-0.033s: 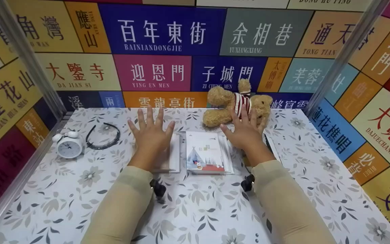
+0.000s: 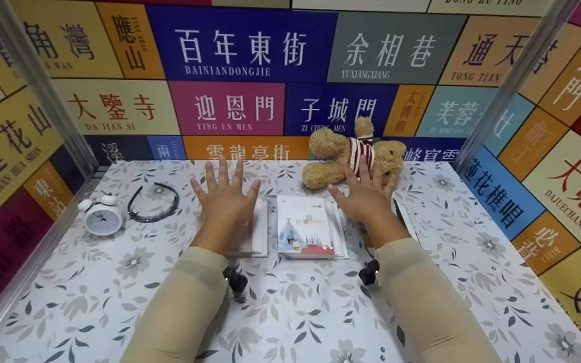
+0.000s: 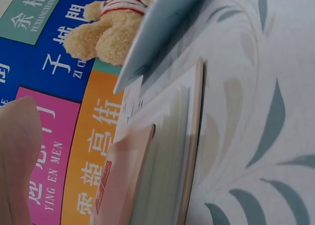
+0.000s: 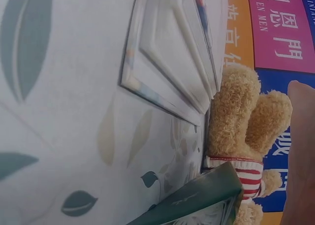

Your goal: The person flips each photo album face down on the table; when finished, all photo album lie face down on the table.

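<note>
My left hand (image 2: 226, 204) is held with fingers spread above a pale-covered book (image 2: 259, 229), which it partly hides. In the left wrist view that book (image 3: 125, 171) has a pinkish cover and thick pages. My right hand (image 2: 368, 201), fingers also spread, hovers over another book (image 2: 405, 217), mostly hidden in the head view; the right wrist view shows its dark green cover (image 4: 197, 195). Neither hand holds anything. Between the hands lies a white book (image 2: 303, 229) with a tent drawing. Beyond my right fingertips a teddy bear (image 2: 328, 166) in a red-striped shirt lies on its side.
A white twin-bell alarm clock (image 2: 103, 217) stands at the left of the table, beside a black headband (image 2: 153, 218). The tabletop (image 2: 280, 312) has a grey leaf pattern. Colourful sign-covered walls (image 2: 240, 45) enclose the back and sides, with clear corner posts (image 2: 517, 75).
</note>
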Demonstrator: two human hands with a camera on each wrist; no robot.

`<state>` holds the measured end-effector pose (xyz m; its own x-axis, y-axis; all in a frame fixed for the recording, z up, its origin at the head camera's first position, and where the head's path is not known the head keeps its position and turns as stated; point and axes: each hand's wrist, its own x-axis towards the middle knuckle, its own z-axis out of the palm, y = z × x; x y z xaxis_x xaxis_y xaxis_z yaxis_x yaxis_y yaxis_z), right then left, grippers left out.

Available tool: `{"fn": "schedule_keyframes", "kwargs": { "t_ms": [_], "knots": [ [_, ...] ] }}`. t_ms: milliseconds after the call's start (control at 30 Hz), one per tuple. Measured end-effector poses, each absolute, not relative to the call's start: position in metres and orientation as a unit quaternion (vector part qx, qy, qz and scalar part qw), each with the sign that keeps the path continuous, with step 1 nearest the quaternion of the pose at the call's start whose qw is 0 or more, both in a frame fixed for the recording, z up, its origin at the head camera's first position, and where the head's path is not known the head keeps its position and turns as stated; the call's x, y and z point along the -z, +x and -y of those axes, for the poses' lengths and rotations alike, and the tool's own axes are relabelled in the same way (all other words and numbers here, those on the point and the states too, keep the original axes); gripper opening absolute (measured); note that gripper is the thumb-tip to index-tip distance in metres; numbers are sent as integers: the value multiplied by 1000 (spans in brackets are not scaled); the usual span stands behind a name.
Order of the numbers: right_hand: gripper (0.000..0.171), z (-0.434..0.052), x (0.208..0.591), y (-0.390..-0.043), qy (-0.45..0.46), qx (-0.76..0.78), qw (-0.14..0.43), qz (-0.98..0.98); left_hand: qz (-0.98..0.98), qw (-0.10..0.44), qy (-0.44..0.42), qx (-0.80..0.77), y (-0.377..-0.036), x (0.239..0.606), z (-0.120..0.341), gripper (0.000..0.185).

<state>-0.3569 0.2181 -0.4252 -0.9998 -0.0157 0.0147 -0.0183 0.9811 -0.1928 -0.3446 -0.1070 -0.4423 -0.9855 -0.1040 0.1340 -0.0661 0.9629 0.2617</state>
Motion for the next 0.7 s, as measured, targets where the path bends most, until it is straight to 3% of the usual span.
{"fn": "schedule_keyframes", "kwargs": {
  "t_ms": [700],
  "knots": [
    [86,-236,419,-344,11,-170,-20,985,964,65,39,256,-332,435,85,81]
  ]
}}
